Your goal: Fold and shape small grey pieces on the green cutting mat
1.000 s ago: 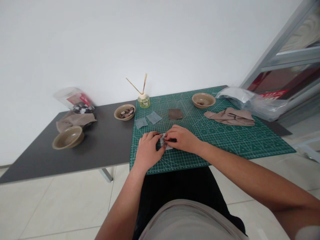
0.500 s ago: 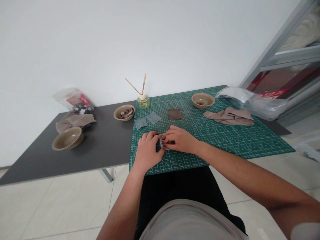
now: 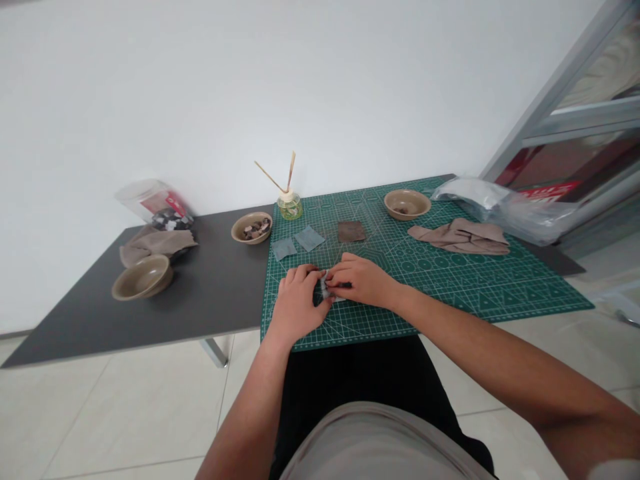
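Observation:
Near the front edge of the green cutting mat (image 3: 450, 287), my left hand (image 3: 299, 303) and my right hand (image 3: 367, 280) meet over a small piece of pale grey cloth (image 3: 325, 285). The left fingers and thumb curl around its left side; the right fingertips pinch it from the right. Something dark shows by the right fingers, too small to name. Much of the cloth is hidden under the fingers. Just beyond lie two grey-blue cloth squares (image 3: 309, 238) and a dark brown cloth square (image 3: 351, 231), all flat on the mat.
A tan bowl of small dark and pale pieces (image 3: 237, 233) and a reed diffuser (image 3: 289, 205) stand behind. At left are a tilted bowl (image 3: 143, 280), cloth (image 3: 157, 245) and a clear container (image 3: 143, 195). At right sit another bowl (image 3: 415, 208), crumpled brown cloth (image 3: 463, 237) and plastic bag (image 3: 515, 213).
The view has shifted slightly, so the scene sits a little lower and to the right. Both hands stay on the grey cloth with barely any visible finger movement.

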A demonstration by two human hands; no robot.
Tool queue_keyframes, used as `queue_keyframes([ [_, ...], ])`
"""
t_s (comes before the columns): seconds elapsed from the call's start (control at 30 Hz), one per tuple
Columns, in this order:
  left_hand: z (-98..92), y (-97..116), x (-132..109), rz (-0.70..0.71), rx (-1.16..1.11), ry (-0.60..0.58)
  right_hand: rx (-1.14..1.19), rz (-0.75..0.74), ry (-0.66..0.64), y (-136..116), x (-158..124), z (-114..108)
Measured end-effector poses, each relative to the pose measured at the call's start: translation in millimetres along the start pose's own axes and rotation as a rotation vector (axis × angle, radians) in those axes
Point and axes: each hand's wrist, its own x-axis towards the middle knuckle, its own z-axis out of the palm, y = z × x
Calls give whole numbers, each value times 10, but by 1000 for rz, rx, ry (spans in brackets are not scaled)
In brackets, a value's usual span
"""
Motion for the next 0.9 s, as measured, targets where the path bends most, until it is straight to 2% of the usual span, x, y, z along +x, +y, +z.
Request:
queue_keyframes([
  [0.23,0,-6,-3,15,18,-11,-74,120,12,22,-1,10],
  [0.43,4,-4,0,2,29,-11,-13,26,-39,26,28,0],
  [0.53,4,-1,-3,3,30,-6,21,28,-34,30,-11,-18],
  [0.7,3,5,2,3,29,-4,-73,84,-4,51,-26,6],
  [0.9,2,4,20,1,8,-5,-148,-17,21,35,25,53],
])
